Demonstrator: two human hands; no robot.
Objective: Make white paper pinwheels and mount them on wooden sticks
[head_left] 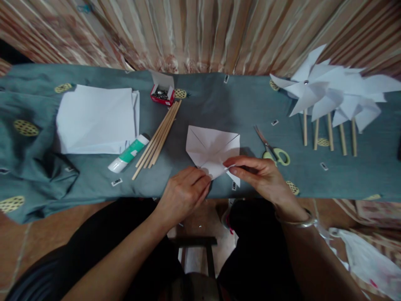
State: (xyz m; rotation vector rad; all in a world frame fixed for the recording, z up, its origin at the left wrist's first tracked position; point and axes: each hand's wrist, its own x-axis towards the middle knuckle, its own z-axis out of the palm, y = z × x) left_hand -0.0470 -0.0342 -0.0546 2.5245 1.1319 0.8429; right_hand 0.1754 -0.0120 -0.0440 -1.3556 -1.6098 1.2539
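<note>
A white square of paper point(216, 144), slit along diagonal lines toward its middle, lies near the table's front edge between my hands. My left hand point(186, 189) is closed on its near left edge, fingers curled over the paper. With thumb and forefinger, my right hand point(255, 173) pinches a near right part of the sheet, which is bent up. A loose flap points down beside the right fingers. Green-handled scissors point(277, 155) lie just beyond my right hand, blades pointing away. What lies under the left fingers is hidden.
Several wooden sticks point(161, 136) lie left of the paper, beside a green-and-white glue tube point(129, 153). A stack of white paper point(97, 119) sits further left. Behind the sticks stands an open red box point(162, 95) of small metal pins. Several paper pinwheels point(328, 90) on sticks lie at right.
</note>
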